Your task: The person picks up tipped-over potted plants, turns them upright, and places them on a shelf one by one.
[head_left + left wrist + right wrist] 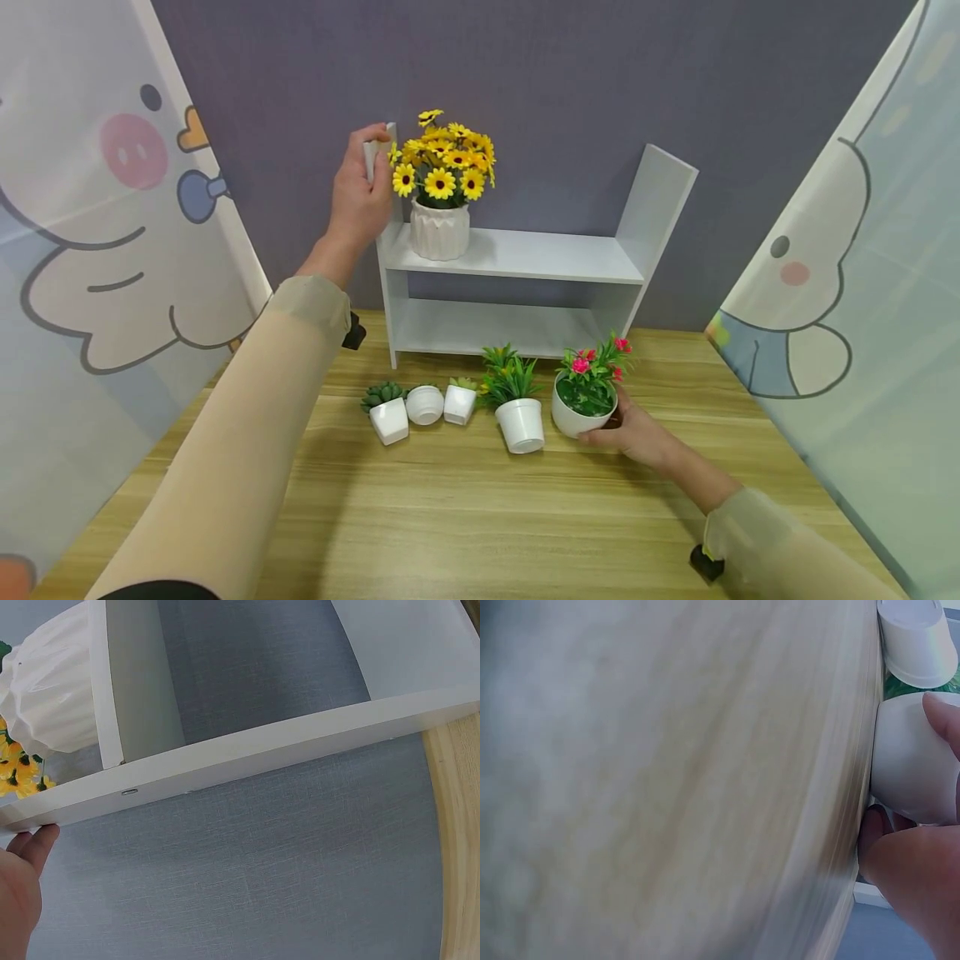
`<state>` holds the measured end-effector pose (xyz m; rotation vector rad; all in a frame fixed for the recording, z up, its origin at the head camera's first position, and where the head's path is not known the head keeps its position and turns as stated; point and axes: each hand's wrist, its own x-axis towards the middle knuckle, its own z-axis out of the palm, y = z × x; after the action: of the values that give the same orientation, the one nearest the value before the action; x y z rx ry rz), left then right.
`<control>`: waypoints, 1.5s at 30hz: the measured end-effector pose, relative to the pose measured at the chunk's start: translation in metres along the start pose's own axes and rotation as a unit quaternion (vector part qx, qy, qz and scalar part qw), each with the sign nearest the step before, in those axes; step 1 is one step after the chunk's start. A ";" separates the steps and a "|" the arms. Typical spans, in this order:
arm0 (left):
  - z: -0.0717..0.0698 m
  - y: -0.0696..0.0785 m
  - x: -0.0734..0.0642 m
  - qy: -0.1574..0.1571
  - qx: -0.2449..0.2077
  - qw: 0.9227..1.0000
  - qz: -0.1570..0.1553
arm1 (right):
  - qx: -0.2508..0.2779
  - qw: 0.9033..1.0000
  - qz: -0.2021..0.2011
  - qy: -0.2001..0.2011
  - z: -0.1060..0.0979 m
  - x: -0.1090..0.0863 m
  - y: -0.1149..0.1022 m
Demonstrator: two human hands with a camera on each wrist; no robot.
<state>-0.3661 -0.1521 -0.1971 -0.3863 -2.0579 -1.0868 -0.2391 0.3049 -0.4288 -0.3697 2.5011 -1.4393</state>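
Wooden table [465, 517]: bears every item shown, its long edge running left to right before a grey backdrop.

White shelf unit [525, 254]: stands upright at the table's rear, its long axis horizontal, open side facing the viewer; two boards lie between two side panels that rise above the upper board. The left wrist view shows a panel edge [247, 754] running diagonally across the picture.

Ribbed white vase of yellow flowers [439, 200]: upright on the upper board at its left end, blooms pointing up, just beside the left panel.

Left hand [360, 187]: raised to the top of the left side panel, fingers curled round its upper end and holding it.

Right hand [633, 433]: low on the table at right, fingers and thumb wrapped round the side of the round white pot of pink flowers [585, 396]. The pot stands at the right end of the front row, axis roughly vertical, stems pointing up, mouth tipped slightly toward the viewer. The right wrist view shows fingertips [941, 720] pressed on the pot's wall [907, 761].

Tapered white pot of green leaves [519, 408]: upright, just left of the pink-flower pot.

Three small white pots [423, 406]: a close row farther left; the middle one seems to lie on its side.
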 end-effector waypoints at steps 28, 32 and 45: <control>0.000 0.001 -0.001 0.002 0.000 1.000 -0.002 | 0.035 0.994 -0.090 0.060 -0.007 0.004 -0.036; 0.000 0.001 -0.001 0.001 0.000 1.000 -0.001 | 0.032 0.991 -0.110 0.071 -0.010 0.005 -0.049; 0.000 0.003 -0.001 -0.003 0.002 1.000 -0.004 | 0.009 0.989 -0.126 0.077 -0.021 0.013 -0.091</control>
<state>-0.3633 -0.1497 -0.1963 -0.3804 -2.0692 -1.0866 -0.2490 0.2730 -0.3404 -0.6144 2.6378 -1.6386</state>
